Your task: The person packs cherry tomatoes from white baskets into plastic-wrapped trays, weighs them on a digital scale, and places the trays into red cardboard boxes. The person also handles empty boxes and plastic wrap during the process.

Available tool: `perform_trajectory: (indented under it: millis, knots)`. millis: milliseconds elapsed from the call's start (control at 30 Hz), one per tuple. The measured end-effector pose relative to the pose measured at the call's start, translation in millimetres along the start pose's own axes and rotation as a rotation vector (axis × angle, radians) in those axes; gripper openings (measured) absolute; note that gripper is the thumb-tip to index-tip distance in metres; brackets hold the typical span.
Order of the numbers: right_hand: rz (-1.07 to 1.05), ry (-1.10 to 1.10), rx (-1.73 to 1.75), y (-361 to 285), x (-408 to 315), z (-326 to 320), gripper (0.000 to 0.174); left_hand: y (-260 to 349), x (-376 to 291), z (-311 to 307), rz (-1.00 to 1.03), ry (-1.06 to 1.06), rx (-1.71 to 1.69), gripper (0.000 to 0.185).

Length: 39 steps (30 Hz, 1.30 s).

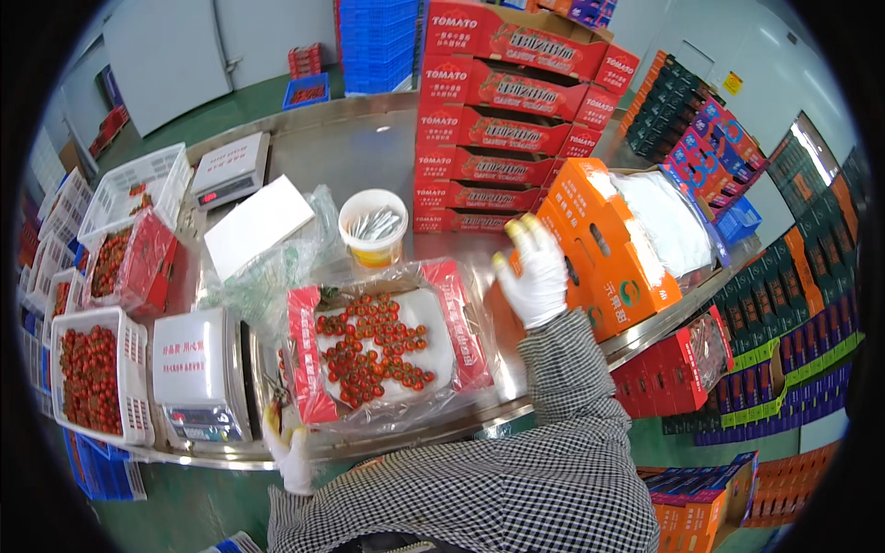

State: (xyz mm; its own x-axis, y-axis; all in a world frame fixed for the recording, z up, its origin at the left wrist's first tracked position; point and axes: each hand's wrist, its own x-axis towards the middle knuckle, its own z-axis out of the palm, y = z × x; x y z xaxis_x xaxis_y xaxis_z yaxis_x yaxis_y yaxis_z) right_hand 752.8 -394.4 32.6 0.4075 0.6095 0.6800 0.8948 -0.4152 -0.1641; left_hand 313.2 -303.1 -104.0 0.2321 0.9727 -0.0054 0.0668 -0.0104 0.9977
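Observation:
My right hand (534,273), in a white glove with yellow fingertips, is raised beside an orange carton (588,235), fingers apart and nothing visible in it. My left hand (287,442), gloved alike, is low at the table's front edge. Its fingertips meet what look like small dark scissors (278,395); blur hides whether it grips them. Between the hands lies an open red carton (304,366), lined with clear plastic film (477,325). Inside, bunches of red cherry tomatoes (366,349) rest on a white sheet (432,311).
Left stand two digital scales (197,345) (231,162), a white crate (135,387) of tomatoes and a filmed red carton (148,263). A white bucket (373,228) of metallic strips, a white board (259,225) and stacked tomato cartons (477,166) stand behind. The steel table edge (484,422) curves in front.

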Motion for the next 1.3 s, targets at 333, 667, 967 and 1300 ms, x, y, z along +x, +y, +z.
perform_trajectory:
  millis: [333, 667, 967, 1300]
  knots:
    - [0.119, 0.428, -0.312, -30.0, -57.2, -114.3, 0.052, 0.8, 42.0, -32.0, 0.07, -0.155, -0.003, 0.068]
    - [1.772, -0.291, -1.224, 91.6, -393.0, -425.6, 0.086, 6.8, 53.7, 22.6, 0.094, -0.707, 0.032, 0.069]
    - [1.573, -0.455, -1.139, 154.4, -526.4, -497.4, 0.099, -10.7, 19.8, 45.6, -0.018, -0.854, 0.081, 0.067]
    - [1.277, -0.361, -1.116, 238.2, -427.6, -393.1, 0.1, -20.1, -19.9, 60.2, 0.075, -0.88, 0.152, 0.057]
